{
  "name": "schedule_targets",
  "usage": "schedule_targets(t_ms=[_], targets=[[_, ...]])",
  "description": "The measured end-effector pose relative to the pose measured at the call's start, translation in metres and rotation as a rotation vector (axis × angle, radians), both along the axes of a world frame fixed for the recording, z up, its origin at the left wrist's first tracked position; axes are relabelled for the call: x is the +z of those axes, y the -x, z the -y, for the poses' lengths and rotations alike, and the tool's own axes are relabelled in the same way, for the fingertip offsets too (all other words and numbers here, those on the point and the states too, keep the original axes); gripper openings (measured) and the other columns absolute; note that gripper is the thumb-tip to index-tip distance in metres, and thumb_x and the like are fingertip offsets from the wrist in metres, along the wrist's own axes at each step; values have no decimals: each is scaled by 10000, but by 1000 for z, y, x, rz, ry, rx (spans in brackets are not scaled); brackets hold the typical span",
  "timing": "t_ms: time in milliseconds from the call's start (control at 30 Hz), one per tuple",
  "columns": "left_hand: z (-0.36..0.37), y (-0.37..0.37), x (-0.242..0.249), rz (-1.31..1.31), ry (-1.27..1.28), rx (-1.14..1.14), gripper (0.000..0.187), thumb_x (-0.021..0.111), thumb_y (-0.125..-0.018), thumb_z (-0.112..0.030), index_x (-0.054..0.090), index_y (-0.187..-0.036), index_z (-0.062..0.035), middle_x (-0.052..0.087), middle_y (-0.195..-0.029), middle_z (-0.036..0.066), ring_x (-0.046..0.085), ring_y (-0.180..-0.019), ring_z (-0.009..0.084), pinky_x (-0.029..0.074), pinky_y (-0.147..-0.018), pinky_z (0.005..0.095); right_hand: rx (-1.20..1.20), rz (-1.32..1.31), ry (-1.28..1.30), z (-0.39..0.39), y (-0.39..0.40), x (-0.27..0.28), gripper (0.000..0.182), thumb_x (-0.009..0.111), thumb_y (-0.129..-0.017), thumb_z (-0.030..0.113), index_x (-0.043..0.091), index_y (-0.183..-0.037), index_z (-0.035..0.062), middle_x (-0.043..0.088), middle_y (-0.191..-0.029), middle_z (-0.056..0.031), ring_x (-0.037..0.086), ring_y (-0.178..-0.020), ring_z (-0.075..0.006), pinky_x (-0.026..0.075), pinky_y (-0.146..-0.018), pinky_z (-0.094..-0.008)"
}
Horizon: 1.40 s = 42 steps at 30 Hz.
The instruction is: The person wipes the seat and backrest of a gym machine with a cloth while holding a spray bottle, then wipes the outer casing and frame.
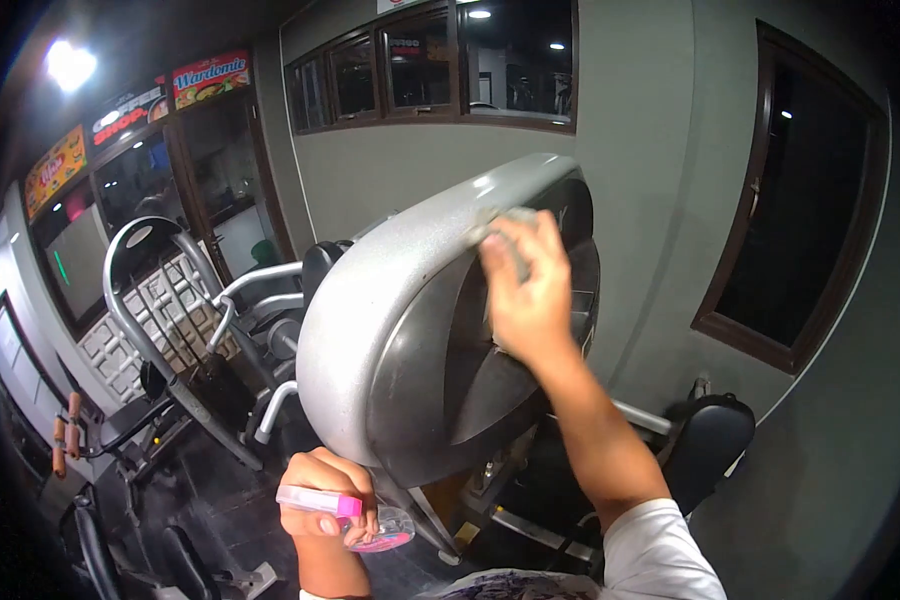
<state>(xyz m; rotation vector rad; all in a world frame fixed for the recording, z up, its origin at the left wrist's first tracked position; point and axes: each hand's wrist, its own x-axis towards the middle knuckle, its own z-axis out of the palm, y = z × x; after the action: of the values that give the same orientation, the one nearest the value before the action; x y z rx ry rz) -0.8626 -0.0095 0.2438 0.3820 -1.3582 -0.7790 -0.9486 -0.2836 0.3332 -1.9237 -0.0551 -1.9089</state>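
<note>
My right hand (535,290) is closed around a greyish cloth (510,222) and presses it on the upper edge of a large silver and black machine cover (360,300). Low in the view, my left hand (325,500) grips a clear spray bottle (390,530) with a pink and white spray head (320,500). Some pink liquid or a label shows in the bottle. The bottle is tilted and apart from the cover. My fingers hide part of both the cloth and the bottle.
Another gym machine (160,300) with a grey frame stands at the left. A black padded seat (710,440) is at the lower right, near the grey wall (630,200). A dark-framed window (795,200) is on the right. Wooden-coloured handles (65,435) stick out at the far left.
</note>
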Motion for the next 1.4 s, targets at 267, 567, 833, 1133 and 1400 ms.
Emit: schedule_targets(t_ms=[267,567,833,1133,1400], targets=[[2,-5,1,2,-5,-95,322,711,-800,-152,645,-748,160,629,-720,309,582,-412,227,552,-498,333,-64,-19,-36,40,-4,2,161,685,-913,107,693,-1004,-26,592,-943,-164,620,-868,-321,496,-758,-377],[7,-18,-12,-73,72,-285,391,696,-803,-191,631,-723,187,627,-748,343,580,-413,234,516,-429,326,173,-51,185,-23,11,2,162,716,-830,16,683,-986,-11,558,-926,-164,597,-828,-310,488,-744,-369],[3,-17,-15,-80,27,-225,352,697,-806,-149,636,-747,193,629,-765,342,576,-412,221,507,-424,314,-85,-53,-116,55,-8,3,295,646,-968,240,686,-1017,-47,580,-971,-166,613,-925,-309,485,-855,-373],[9,-21,-14,-62,83,-309,343,699,-802,-133,638,-773,204,630,-810,352,600,-453,235,534,-479,323,-65,-128,33,51,4,3,162,666,-882,44,683,-1022,-37,576,-965,-174,619,-893,-319,501,-813,-371],[14,-24,-13,0,126,-334,324,673,-850,-114,638,-811,206,638,-847,359,616,-494,233,533,-487,317,-26,-104,27,29,8,1,166,698,-889,100,691,-1005,-18,582,-988,-162,620,-926,-308,494,-833,-370]])
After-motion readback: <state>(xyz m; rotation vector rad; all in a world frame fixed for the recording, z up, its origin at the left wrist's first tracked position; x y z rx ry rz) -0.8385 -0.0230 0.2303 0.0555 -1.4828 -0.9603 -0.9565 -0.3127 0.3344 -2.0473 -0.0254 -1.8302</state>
